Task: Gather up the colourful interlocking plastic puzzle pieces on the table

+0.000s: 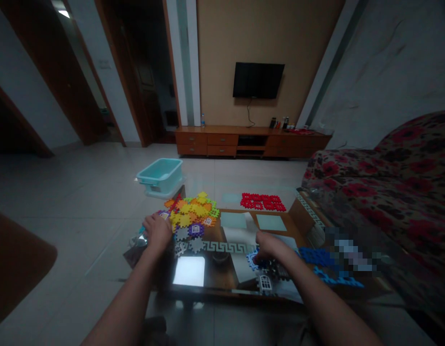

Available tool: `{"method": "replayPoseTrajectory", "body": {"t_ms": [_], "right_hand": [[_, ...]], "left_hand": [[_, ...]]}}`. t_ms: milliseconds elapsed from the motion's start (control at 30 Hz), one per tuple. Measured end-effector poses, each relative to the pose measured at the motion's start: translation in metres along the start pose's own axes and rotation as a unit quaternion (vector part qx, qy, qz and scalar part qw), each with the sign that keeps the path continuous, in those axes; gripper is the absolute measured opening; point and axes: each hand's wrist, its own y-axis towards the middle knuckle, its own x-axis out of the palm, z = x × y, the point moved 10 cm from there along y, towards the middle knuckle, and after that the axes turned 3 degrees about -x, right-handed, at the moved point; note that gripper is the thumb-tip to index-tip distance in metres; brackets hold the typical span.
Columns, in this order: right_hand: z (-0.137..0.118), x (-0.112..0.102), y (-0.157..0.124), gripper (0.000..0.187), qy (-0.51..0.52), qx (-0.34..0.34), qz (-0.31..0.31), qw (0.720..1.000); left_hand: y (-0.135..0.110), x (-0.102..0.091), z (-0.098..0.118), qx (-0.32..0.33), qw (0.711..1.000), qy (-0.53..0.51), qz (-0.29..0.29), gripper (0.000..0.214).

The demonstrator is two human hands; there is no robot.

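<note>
Item: interlocking flat pieces, handled by two bare hands over a glass-topped table (217, 278); lot sorted roughly by colour

Handling advice, by judgement: pinch each piece by its outer edge, thumb opposite fingers; keep it level with the tabletop; line up tabs with notches before pressing; draw from the margin of the heap so that neighbours do not slide; leave the printed window face unobstructed

Right hand (268, 246): fingers bent down at a light blue piece (251, 260), which lies at its 8 o'clock, touching or just beneath the fingertips; whether grasped or merely touched, cannot be told

Also about the right hand: dark grey window piece (264, 283) at 6 o'clock; blue pieces (316, 257) between 3 and 4 o'clock; red pieces (262, 202) at 12 o'clock, well apart

Left hand (159, 233): fingers curled at the near-left margin of the heap; a purple piece (164, 215) at its 1 o'clock, right by the fingers; hold cannot be confirmed, fingertips hidden

Also about the left hand: yellow and orange heap (191, 211) at 2 o'clock; second purple piece (196, 229), white window print, at 3 o'clock; grey pieces (197, 245) at 4 o'clock; teal tub (155, 186) at 12 o'clock, beyond the table
</note>
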Motion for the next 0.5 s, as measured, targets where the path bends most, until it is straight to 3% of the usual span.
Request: {"method": "replayPoseTrajectory", "body": {"t_ms": [100, 333, 433, 500], "right_hand": [[-0.002, 0.005, 0.002, 0.026, -0.016, 0.012, -0.031, 0.999], [-0.008, 0.015, 0.016, 0.022, 0.063, 0.029, -0.055, 0.996], [-0.034, 0.031, 0.032, 0.023, 0.161, 0.023, -0.05, 0.985], [-0.062, 0.043, 0.042, 0.023, 0.238, 0.004, -0.043, 0.97]], "left_hand": [[0.004, 0.013, -0.014, -0.026, 1.0, -0.01, -0.011, 0.047], [0.006, 0.03, -0.015, -0.011, 0.998, -0.039, -0.057, 0.048], [0.004, 0.021, -0.012, -0.022, 0.996, -0.063, -0.052, 0.049], [0.004, 0.011, -0.004, -0.022, 0.989, -0.138, -0.05, 0.049]]}}
